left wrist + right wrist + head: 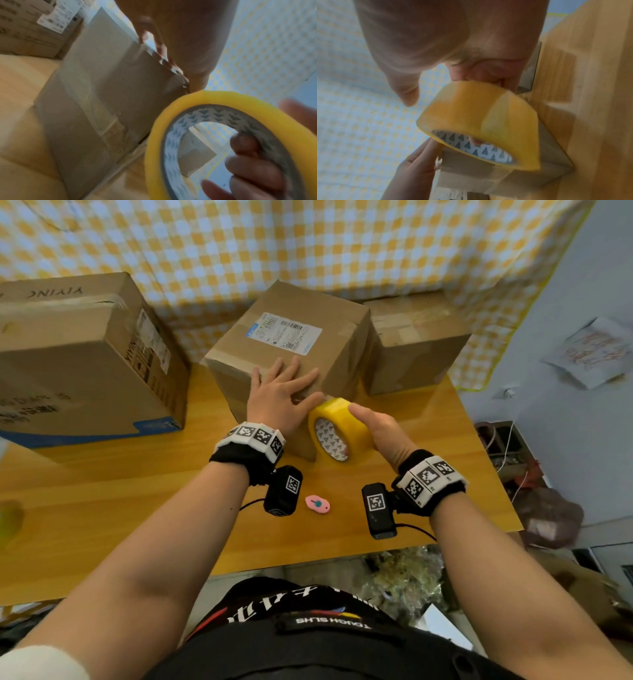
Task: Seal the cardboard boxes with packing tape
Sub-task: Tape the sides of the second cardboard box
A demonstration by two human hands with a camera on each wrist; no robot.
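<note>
Boxes (291,337) are matt brown cardboard, middle one with a white paper label (284,332) and glossy clear tape strips. Tape roll (337,426) is glossy yellow film on a printed paper core. Table (137,491) is smooth, satin wood-grain; backdrop (308,241) is checked cloth.

bench (102,501): wood-grain top | large box (78,364): far left | middle box (287,344): far centre | third box (418,340): far right | pink cutter (317,503): near centre

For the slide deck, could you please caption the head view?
Left hand flat on the middle cardboard box while the right hand holds the yellow tape roll at its near edge.
</note>
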